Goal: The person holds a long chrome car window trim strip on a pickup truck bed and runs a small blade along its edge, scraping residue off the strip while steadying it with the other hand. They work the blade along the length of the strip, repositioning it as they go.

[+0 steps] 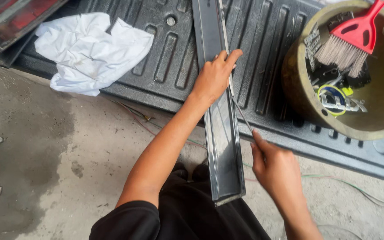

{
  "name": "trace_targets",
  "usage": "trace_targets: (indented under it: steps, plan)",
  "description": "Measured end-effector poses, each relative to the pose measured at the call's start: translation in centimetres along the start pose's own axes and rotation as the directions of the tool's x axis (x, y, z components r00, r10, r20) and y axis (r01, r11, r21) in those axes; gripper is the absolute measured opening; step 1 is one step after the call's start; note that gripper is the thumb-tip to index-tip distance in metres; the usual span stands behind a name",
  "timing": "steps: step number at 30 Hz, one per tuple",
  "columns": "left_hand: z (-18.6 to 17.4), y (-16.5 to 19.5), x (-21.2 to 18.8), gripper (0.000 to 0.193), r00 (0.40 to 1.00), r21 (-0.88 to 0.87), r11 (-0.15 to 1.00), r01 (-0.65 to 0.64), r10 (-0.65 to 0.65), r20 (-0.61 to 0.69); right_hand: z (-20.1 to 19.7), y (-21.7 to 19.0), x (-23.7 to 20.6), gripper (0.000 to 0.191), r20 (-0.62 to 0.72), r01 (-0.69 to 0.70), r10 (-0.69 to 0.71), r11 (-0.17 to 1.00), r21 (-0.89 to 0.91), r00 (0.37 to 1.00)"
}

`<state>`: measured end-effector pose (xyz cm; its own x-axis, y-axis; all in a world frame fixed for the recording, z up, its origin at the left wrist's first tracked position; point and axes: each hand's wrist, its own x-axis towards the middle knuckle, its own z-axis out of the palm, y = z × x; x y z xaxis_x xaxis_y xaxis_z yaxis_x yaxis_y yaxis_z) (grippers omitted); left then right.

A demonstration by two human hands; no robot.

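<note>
A long glossy black trim panel [222,129] runs from the top of the view down to my lap, lying across a ribbed black plastic liner [165,58]. My left hand [215,76] presses down on the panel near its right edge, fingers curled over it. My right hand [274,166] sits beside the panel's lower right and pinches a thin grey strip [241,111] that peels away from the panel's right edge up toward my left fingers.
A crumpled white cloth [90,49] lies on the liner at upper left. At right stands a round olive tub [298,89] holding a red-handled brush [352,35] and small dark parts. Thin wires [334,180] trail over the concrete floor [45,169].
</note>
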<state>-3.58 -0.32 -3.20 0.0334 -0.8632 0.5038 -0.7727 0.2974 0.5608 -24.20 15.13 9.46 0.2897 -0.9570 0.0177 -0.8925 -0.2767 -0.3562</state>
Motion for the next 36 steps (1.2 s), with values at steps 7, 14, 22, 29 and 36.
trace_targets:
  steps: [7,14,22,29,36]
  plan:
    - [0.0,0.1,-0.1,0.054,0.999,0.059,0.998,0.019,-0.021,0.037,0.4,-0.7,-0.2,0.034,-0.002,-0.029,0.029,0.997,-0.067,1.000]
    - [0.0,0.0,0.2,0.053,0.999,0.132,0.991,0.008,-0.015,0.048,0.8,-1.1,-0.1,0.034,0.029,-0.088,0.091,0.992,-0.085,0.995]
    - [-0.5,0.3,0.2,0.052,0.998,0.095,0.995,0.019,-0.024,0.053,0.7,-0.8,-0.1,0.035,0.000,-0.045,0.045,0.995,-0.086,0.999]
    - [-0.8,0.5,0.0,0.048,0.998,0.097,0.995,0.034,-0.040,0.058,0.6,-1.0,0.3,0.036,0.013,-0.059,0.060,0.993,-0.098,0.998]
    - [0.2,-0.2,0.1,0.046,1.000,0.116,0.993,-0.001,0.002,-0.012,0.4,-0.6,0.7,0.036,0.035,-0.148,0.148,0.989,-0.017,0.988]
